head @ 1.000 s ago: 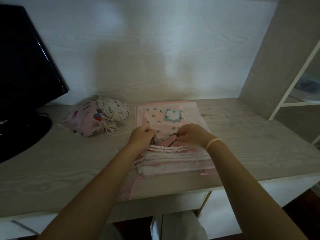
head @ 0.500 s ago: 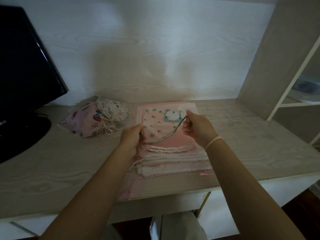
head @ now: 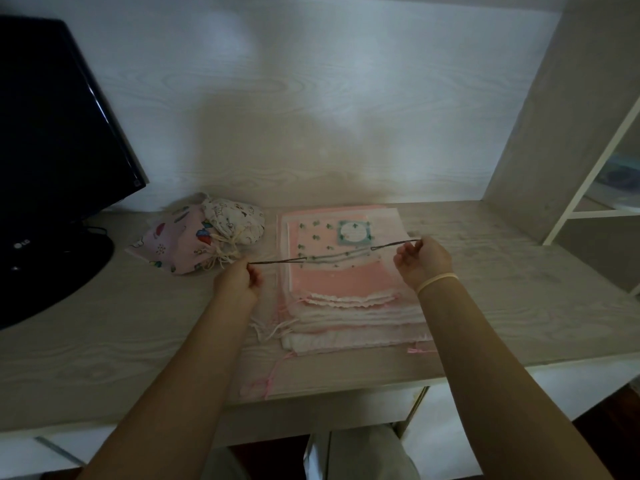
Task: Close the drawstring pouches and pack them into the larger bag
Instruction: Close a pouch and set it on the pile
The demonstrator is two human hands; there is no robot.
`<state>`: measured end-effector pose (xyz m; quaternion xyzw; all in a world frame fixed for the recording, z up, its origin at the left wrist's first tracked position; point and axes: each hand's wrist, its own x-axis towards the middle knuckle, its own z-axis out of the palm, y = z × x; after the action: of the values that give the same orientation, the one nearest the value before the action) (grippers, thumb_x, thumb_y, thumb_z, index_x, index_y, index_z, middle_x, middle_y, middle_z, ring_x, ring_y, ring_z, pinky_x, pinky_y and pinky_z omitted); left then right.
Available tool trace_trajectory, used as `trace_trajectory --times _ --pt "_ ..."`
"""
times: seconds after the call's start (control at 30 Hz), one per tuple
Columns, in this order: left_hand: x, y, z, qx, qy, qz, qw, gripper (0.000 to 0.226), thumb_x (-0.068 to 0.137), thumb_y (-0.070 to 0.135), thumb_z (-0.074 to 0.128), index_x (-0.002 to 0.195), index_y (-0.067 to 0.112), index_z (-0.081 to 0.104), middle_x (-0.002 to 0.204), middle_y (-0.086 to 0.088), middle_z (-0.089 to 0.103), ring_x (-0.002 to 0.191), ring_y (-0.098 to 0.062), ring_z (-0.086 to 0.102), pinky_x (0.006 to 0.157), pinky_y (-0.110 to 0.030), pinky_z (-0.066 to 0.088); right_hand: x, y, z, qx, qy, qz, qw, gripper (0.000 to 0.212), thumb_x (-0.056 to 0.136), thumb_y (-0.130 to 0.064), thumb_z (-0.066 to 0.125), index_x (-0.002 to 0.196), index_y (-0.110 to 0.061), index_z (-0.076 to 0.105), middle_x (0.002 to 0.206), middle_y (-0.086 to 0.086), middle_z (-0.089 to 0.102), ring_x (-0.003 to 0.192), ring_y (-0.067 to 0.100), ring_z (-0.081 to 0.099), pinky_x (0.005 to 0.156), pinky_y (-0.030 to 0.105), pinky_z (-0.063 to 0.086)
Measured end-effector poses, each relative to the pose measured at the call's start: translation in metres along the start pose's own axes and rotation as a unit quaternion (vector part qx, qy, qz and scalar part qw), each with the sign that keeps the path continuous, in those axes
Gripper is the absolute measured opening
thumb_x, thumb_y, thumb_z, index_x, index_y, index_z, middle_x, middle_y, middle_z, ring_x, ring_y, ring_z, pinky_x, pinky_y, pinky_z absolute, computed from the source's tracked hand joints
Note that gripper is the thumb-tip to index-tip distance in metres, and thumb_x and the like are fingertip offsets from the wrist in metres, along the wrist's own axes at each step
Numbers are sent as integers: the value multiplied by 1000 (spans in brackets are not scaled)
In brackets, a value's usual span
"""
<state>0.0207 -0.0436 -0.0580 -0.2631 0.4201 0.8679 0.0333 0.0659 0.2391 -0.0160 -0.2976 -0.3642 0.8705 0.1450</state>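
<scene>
Left hand (head: 239, 282) pinches one end of dark thin drawstring cord (head: 277, 261); right hand (head: 420, 261) pinches other end. Cord stretched taut between them, above top of stack. Under it: sheer white pouch with small green print and teal square label (head: 329, 247), flat on stack of pink and white ruffled fabric pouches (head: 349, 313) on pale wood-grain desk (head: 519, 289). Step, by my reading: cinching this pouch. Next move calls for steady outward pull until mouth gathers. Larger pink printed bag (head: 173, 244), white printed tied pouch (head: 235, 220) lie left, near black monitor (head: 52, 150).

Left hand (head: 239, 282) and right hand (head: 423, 259) pinch dark drawstring (head: 337, 252) ends — cord taut over pink pouch stack (head: 346, 282) on tabletop (head: 519, 289).
</scene>
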Motion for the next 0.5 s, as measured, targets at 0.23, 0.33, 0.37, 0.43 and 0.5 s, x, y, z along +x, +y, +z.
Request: trace_trajectory --times 0.23,0.33,0.37,0.43,0.5 --pt "-12 -5 12 -38 -31 -6 999 21 98 -3 40 84 6 52 74 -7 51 63 -12 51 39 -15 46 2 0 -2 -5 0 -11 1000 31 97 -16 38 67 -16 42 43 0 48 44 17 49 45 20 41" --pt "-18 -7 19 -24 -61 2 998 23 97 -7 40 85 6 55 74 -9 54 63 -12 55 43 -15 49 3 2 0 -6 -22 -9 1000 35 99 -17 43 63 -17 40 40 -2 44 37 15 45 41 18 38" --pt "-19 -7 20 -16 -58 4 998 22 97 -6 41 86 6 56 74 -8 55 60 -11 56 43 -15 49 4 2 -1 -5 -23 -11 1000 35 98 -16 44 63 -17 40 39 -2 43 35 14 44 40 17 37" --pt "-17 -6 18 -8 -23 14 1000 18 97 -4 44 87 5 55 74 -8 56 56 -10 59 41 -15 48 6 1 -3 -4 -7 -19 1000 33 97 -13 45 64 -16 41 39 -3 42 38 14 43 40 17 36" --pt "-11 -3 13 -24 45 28 998 16 96 -3 46 83 2 53 72 -9 55 58 -14 57 39 -17 48 10 -2 -6 1 31 -34 999 30 95 -11 42 65 -15 44 42 -2 44 45 15 44 39 15 36"
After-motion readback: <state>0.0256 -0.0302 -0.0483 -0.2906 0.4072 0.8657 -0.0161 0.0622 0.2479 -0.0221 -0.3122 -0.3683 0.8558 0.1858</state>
